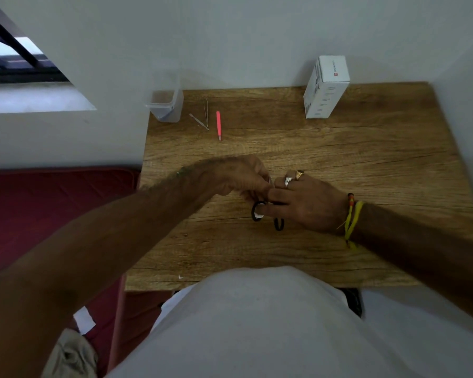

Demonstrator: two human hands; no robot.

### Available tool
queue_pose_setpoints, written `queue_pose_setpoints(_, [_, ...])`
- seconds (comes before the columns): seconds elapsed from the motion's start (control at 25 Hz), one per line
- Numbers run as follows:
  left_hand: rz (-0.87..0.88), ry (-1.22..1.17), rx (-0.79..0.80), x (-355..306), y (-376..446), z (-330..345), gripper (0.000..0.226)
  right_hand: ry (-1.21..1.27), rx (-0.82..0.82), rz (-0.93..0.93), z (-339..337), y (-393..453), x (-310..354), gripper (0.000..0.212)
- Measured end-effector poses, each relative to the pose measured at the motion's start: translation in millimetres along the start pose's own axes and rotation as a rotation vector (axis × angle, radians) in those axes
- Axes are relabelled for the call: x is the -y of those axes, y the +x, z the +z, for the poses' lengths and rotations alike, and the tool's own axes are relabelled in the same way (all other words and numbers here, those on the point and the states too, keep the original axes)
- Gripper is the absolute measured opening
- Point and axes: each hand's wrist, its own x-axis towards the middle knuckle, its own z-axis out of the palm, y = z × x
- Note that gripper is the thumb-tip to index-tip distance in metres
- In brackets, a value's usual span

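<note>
Scissors held between two hands, low over mid-table.
On my feed the wooden table stands against a grey wall, with a red mattress to its left. Both forearms angle inward. My right hand curls over the black handles and my left hand pinches the blade end. Farther off lie a pink tool, tweezers, a clear tub and a white box.

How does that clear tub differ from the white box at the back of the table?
The clear tub is see-through and open-topped; the white box is opaque, closed and printed. The tub stands at the table's far left corner, the box far right. Both stand upright by the wall.
</note>
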Motion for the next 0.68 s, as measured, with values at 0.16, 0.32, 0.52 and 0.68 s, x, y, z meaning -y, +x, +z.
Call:
queue_pose_setpoints(0.16, [-0.063,-0.015,0.094,-1.0,-1.4,-1.6,0.024,-0.062,0.015,-0.11,-5.9,4.2,-10.5,0.037])
queue_pose_setpoints(0.32, [-0.044,-0.07,-0.006,3.8,-6.5,1.1,0.011,0.008,0.014,-0.003,-4.9,4.5,-1.5,0.04])
queue_pose_setpoints(0.52, [0.035,-0.243,-0.251,24.8,-9.3,19.1,0.01,0.255,0.019,0.282,8.8,-10.8,33.0,0.038])
queue_pose_setpoints(0.68, [0.074,-0.373,-0.417,35.1,-12.7,29.3,0.009,0.607,0.034,0.734,10.5,-11.8,59.1,0.037])
